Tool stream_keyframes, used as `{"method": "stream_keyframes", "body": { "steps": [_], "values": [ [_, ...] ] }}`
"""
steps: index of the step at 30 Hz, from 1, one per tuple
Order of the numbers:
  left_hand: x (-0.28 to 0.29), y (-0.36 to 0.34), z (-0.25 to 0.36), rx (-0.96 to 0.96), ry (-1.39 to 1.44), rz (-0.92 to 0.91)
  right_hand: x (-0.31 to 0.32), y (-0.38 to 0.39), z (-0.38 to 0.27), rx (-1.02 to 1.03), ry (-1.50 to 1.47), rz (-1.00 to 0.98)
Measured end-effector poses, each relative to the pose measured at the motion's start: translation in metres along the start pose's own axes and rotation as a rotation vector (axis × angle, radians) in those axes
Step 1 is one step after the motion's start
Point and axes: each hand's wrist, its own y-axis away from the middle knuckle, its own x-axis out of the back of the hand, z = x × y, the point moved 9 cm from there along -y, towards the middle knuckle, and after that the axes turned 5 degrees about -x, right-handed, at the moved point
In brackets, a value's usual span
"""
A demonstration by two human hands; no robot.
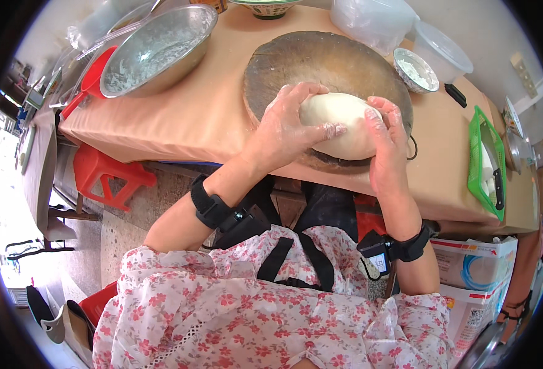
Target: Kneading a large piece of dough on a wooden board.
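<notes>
A smooth, rounded lump of white dough [340, 126] is between my hands over the near part of a round wooden chopping board [308, 58]. My left hand [291, 126] grips its left side, with the thumb stretched across the front and the fingers over the far edge. On the other side my right hand [389, 135] wraps round the dough's right end, fingers bent over the top. Flour whitens the fingers of both hands. Whether the dough's underside rests on the board is hidden.
A flour-dusted metal basin [160, 55] and a red scoop [93, 80] stand at the left. Right of the board are a small bowl of flour [416, 69], clear plastic tubs [440, 49] and a green basket [475, 157] with a knife [499, 189]. A red stool [108, 175] stands below.
</notes>
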Motion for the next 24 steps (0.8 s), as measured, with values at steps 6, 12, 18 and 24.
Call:
{"method": "stream_keyframes", "body": {
  "steps": [6, 12, 18, 24],
  "values": [
    [0.015, -0.001, 0.06, -0.608, -0.107, 0.146, -0.003, -0.01, -0.056, 0.506, 0.192, -0.027],
    [-0.013, 0.009, 0.029, -0.651, -0.596, 0.089, -0.01, -0.01, -0.027, 0.648, 0.804, -0.142],
    [0.002, -0.019, 0.039, -0.526, -0.455, 0.199, 0.008, -0.043, -0.019, 0.252, 0.496, -0.087],
    [-0.021, -0.064, 0.008, -0.243, -0.475, -0.028, -0.017, -0.061, -0.007, 0.12, 0.733, -0.134]
  ]
}}
